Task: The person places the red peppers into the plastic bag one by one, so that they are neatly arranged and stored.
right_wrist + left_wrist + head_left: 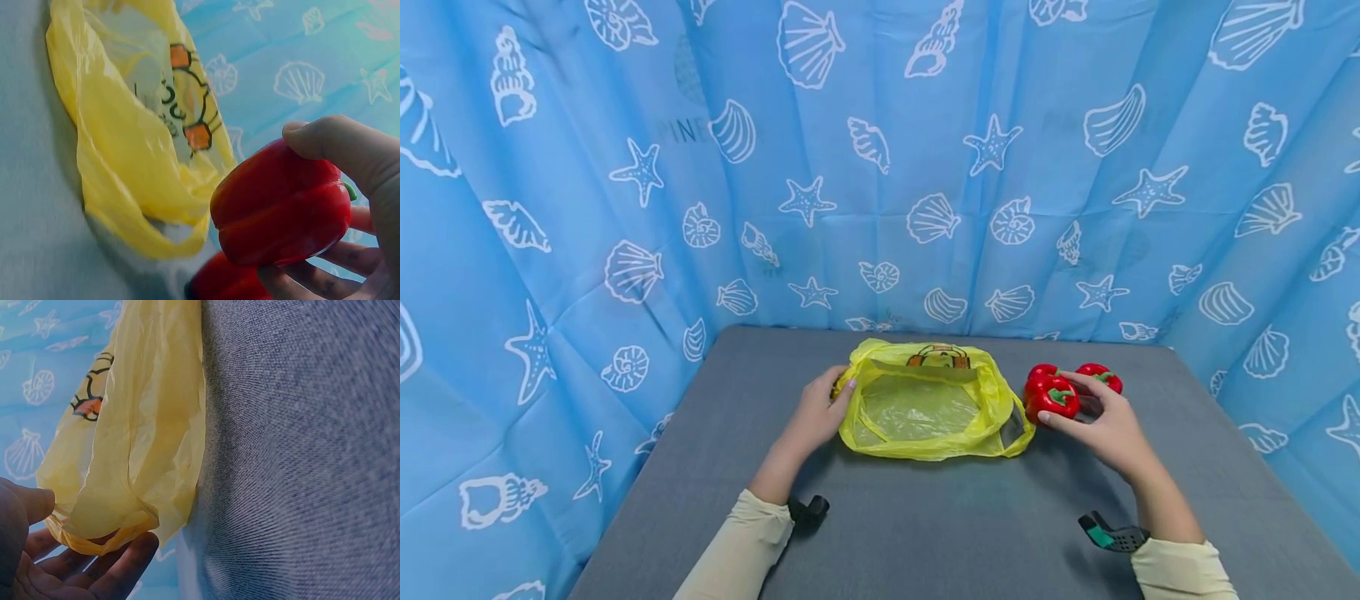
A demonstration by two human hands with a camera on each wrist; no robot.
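A yellow plastic bag [917,448] lies in the middle of the table with its wide mouth open toward me. My left hand [822,406] holds the bag's left side; in the left wrist view, thumb and fingers lie around its gathered handle. To the right of the bag, my right hand [1101,425] grips a red bell pepper [281,209] between thumb and fingers, its green stem toward the palm. Another red bell pepper [1099,377] is just behind that hand. In the right wrist view, a red pepper [228,281] shows partly below the held one.
The grey cloth-covered table [925,533] spreads out on all sides of the bag. A blue curtain [880,167] with white shells and starfish hangs behind it and along both sides. A dark wrist mount [808,512] sits at the left wrist, another [1112,533] at the right.
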